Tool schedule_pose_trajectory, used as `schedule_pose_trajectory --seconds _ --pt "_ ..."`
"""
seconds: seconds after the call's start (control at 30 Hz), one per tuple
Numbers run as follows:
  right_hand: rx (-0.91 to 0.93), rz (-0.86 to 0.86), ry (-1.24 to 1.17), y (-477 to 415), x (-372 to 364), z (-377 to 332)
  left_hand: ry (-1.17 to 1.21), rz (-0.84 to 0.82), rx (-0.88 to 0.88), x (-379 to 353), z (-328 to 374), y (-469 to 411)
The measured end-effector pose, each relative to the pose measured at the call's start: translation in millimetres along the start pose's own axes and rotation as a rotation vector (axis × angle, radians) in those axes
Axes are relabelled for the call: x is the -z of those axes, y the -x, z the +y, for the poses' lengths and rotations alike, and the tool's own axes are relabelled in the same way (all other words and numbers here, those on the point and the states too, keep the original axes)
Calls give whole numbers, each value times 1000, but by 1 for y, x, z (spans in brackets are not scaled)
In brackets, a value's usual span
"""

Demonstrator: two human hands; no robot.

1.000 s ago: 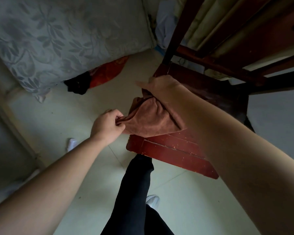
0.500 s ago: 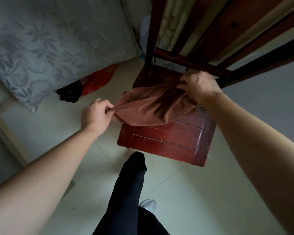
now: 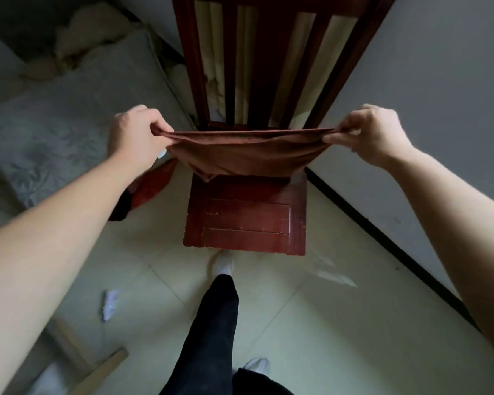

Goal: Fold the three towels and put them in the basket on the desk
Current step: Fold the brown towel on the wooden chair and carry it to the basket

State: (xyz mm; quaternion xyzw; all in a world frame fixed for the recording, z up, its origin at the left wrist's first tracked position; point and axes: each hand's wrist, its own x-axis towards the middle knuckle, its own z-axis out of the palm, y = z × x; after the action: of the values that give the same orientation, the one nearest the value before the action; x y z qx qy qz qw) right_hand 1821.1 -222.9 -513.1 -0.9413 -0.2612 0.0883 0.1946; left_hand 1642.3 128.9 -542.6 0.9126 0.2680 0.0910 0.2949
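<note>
Towel: a brown towel (image 3: 241, 155) is stretched wide between both hands. Its top edge is pulled nearly straight and the rest sags below in a shallow pouch.
Towel's place: in the air over the rear part of a chair seat, in front of the chair's back. Whether its lowest fold touches the seat I cannot tell.
Left hand: the left hand (image 3: 137, 135) pinches the towel's left top corner, thumb and fingers curled tight on the cloth, with the back of the hand toward the camera.
Right hand: the right hand (image 3: 374, 132) holds the right top corner, its fingers curled and closed on the fabric.
Chair: a dark red wooden chair (image 3: 246, 220) with a planked seat faces the person; its slatted back (image 3: 193, 67) rises behind the towel.
Bed: a bed (image 3: 54, 132) with a grey leaf-patterned cover lies left of the chair.
Floor: the floor (image 3: 311, 323) is pale tile. A red cloth (image 3: 151, 186) and a black cloth (image 3: 120, 208) lie between bed and chair, partly hidden by the left forearm. A white paper scrap (image 3: 109, 305) and a wooden board (image 3: 103, 369) lie at lower left.
Wall: a grey wall (image 3: 439, 95) with a dark baseboard (image 3: 382, 240) runs along the right.
Person: a leg in black trousers (image 3: 211, 323) ends in a white shoe (image 3: 224, 262) just before the seat's front edge.
</note>
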Motion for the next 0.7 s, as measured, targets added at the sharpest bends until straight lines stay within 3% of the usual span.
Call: schedule_pose_trajectory --seconds 0.13,0.33,0.47,0.6,0.7 --pt "-207 -4 -440 34 25 4 176 -225 116 27 15 12" --pt "-343 34 -794 58 5 7 279 -202 116 13 10 26" --pt "-252 -25 -623 65 -7 16 174 -214 60 -4 -3 27" --pt "-33 -267 -36 55 -11 17 -132 -278 -20 -13 -11 21" --pt "44 -245 142 41 -15 9 -234 -256 -100 -15 -8 11"
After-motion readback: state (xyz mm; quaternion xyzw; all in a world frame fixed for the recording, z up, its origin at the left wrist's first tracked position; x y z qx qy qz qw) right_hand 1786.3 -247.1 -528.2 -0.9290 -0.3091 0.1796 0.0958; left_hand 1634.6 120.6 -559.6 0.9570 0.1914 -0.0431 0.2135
